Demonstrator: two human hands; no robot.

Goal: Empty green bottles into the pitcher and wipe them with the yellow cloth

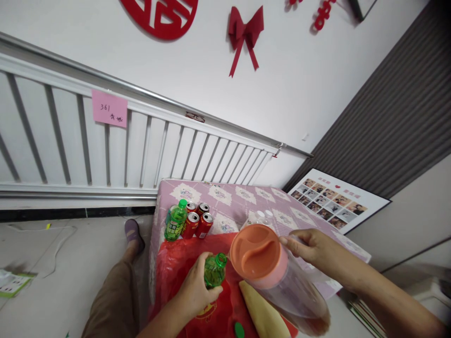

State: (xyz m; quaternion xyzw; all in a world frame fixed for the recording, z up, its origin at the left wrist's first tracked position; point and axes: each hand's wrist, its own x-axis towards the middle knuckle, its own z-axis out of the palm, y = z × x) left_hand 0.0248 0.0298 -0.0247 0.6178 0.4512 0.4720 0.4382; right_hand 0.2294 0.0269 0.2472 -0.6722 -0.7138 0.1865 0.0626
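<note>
My left hand [197, 286] is wrapped round an uncapped green bottle [214, 271], held tilted over a red plastic bag [183, 263]. My right hand [313, 249] grips a clear pitcher [296, 295] with an orange lid [255, 251]. The pitcher is tipped toward the bottle, its lid edge close to the bottle mouth, with brownish liquid inside. Below them lie a loose green cap [239, 329] and a yellowish object [262, 312]. A capped green bottle [175, 220] stands upright beside several red cans [205, 225] at the back left.
The items rest on a table with a pink patterned cloth [246, 197]. White-capped containers [264, 216] stand behind the pitcher. A white radiator [148, 145] runs along the wall. A photo board [338, 199] leans at the right. A leg and purple slipper [134, 234] show at the left.
</note>
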